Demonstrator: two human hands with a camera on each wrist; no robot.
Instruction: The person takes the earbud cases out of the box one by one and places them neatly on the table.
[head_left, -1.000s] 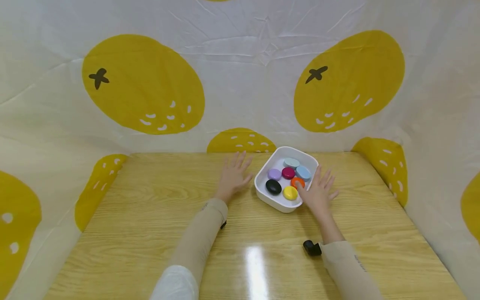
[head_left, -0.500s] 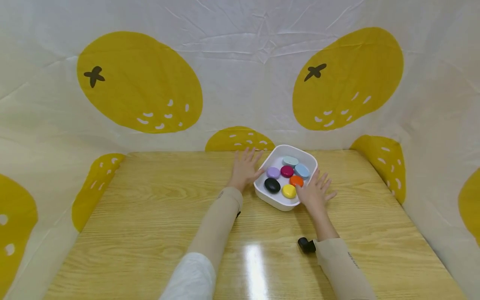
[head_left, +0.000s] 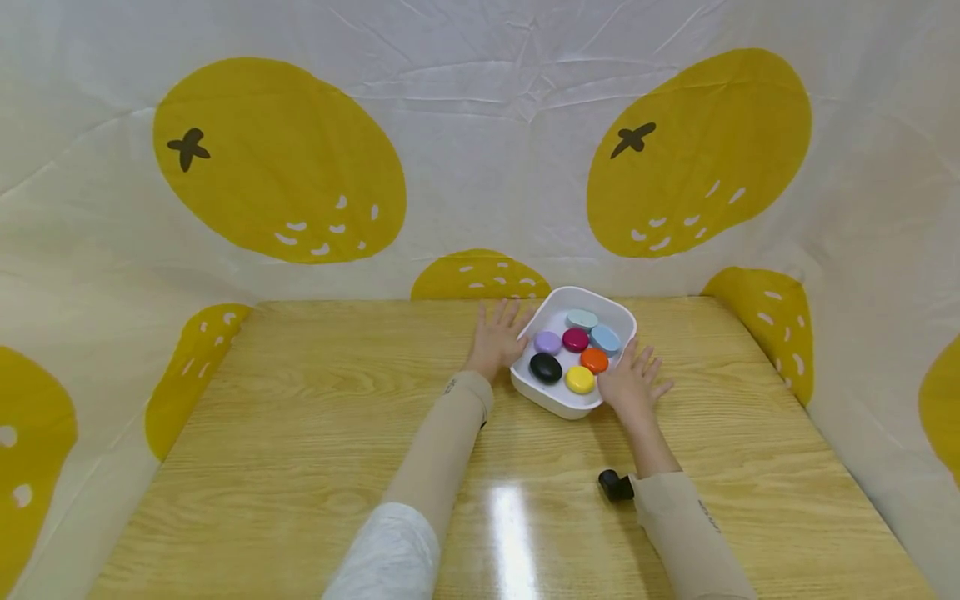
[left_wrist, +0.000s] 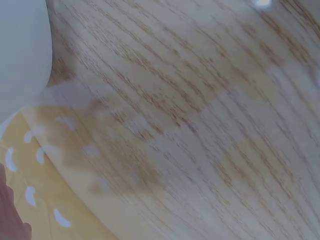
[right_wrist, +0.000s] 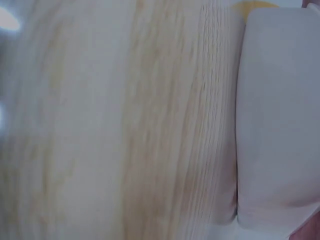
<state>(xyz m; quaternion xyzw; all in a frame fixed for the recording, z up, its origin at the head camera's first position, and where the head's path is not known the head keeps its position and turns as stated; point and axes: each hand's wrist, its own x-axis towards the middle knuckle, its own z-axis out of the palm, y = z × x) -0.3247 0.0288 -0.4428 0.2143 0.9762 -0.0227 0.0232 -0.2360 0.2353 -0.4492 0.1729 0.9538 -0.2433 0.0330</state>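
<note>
I have the left hand (head_left: pixel 497 343) at the near-left side of a white, rounded-square tray, glossy like plastic, its fingers straight and fanned apart, the thumb reaching to the rim. The right hand (head_left: pixel 632 387) is at the opposite side with its fingers spread as well and its thumb by the rim near the front right corner. Neither is curled round anything; I can't confirm firm contact, since both wrist views give me mostly wall and wood grain.

The tray (head_left: pixel 551 402) sits slightly turned, right of centre near the back of the tabletop (head_left: pixel 300 400). Inside lie seven smooth, rounded pieces: black oval (head_left: pixel 546 367), yellow (head_left: pixel 580 379), orange (head_left: pixel 595 360), lilac (head_left: pixel 547 342), crimson (head_left: pixel 575 340), light blue oval (head_left: pixel 605 340) and pale mint oval (head_left: pixel 582 319). I'd judge the tray stiff and fairly light, its glossy walls a bit slippery; the pieces look hard and likely to slide if it tips. I'd hold it by opposite walls just under the rim, with even pressure and the base level.

Farther out, beige sleeves (head_left: pixel 435 458) cover the forearms, and a white cloth with yellow fruit shapes (head_left: pixel 480 150) hangs behind the wood.
</note>
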